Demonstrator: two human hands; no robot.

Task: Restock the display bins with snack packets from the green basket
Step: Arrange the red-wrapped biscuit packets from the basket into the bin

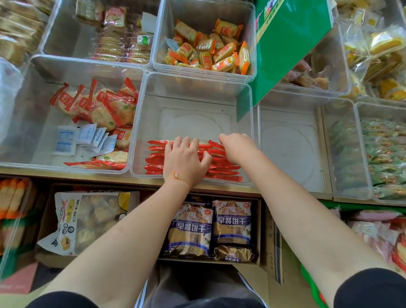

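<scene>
Both hands are reaching into the middle clear bin [246,98], at its near edge. The left hand [186,160] is lying palm-down on a row of red packets [223,167], fingers spread and slightly curled over their tops, thumb pressing the row from the right. The right hand [237,146] is sitting just beside it at the row's far right corner, fingers bent down onto the packets; whether it is pinching one or only pressing cannot be told. The packets are standing on edge, packed along the bin's near wall, and the writing on them is too small to read. A thin orange thread [176,176] is circling the left wrist.

The green basket [312,286] is showing at the lower right corner, with more red-and-clear packets inside it. The bin to the left [42,65] is holding round rice crackers in red-trimmed wrappers, plus small white sachets with blue print near its front. The far bin [204,4] is holding orange packets. A green sign [292,45] is leaning over the bins' right corner, its writing blurred.

Below the shelf edge, a cardboard box [260,221] is holding two blue bags [212,225] reading "早餐饼干". A white bag of pastries [84,219] is lying to their left, its label unreadable
</scene>
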